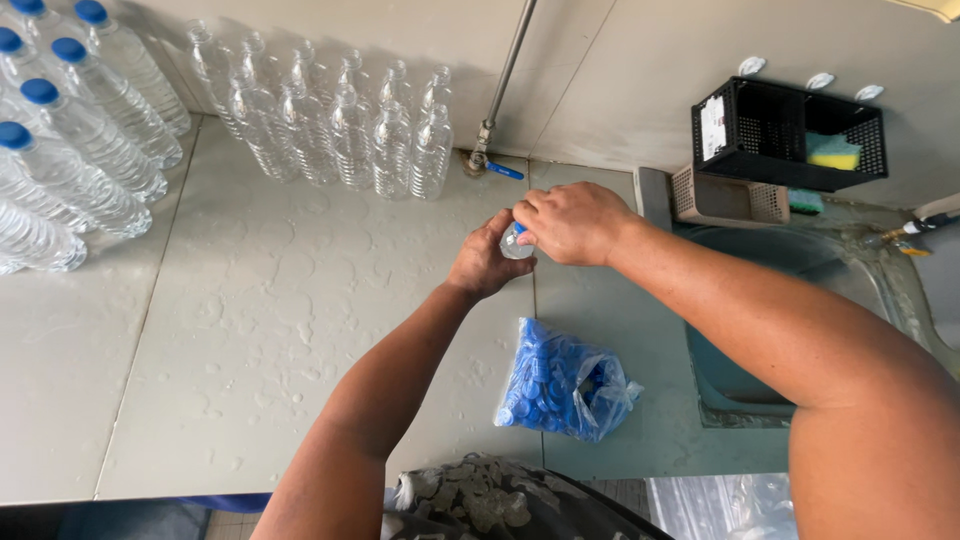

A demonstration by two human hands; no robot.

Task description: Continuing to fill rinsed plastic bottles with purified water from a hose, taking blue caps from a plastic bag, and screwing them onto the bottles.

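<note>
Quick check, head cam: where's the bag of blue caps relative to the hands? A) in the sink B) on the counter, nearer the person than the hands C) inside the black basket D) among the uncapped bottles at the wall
B: the clear bag of blue caps lies on the counter below the left hand and right hand, which hold a bottle with a blue cap at its top.

I see a pale grey worktop (pixel 260 330), wet and blotchy. At eleven o'clock lie capped clear bottles (pixel 75 150) with blue tops. At twelve o'clock uncapped clear bottles (pixel 340 125) stand in rows against the wall. At five o'clock lies a clear bag of blue caps (pixel 562 385), just beside the sink (pixel 790 260).
</note>
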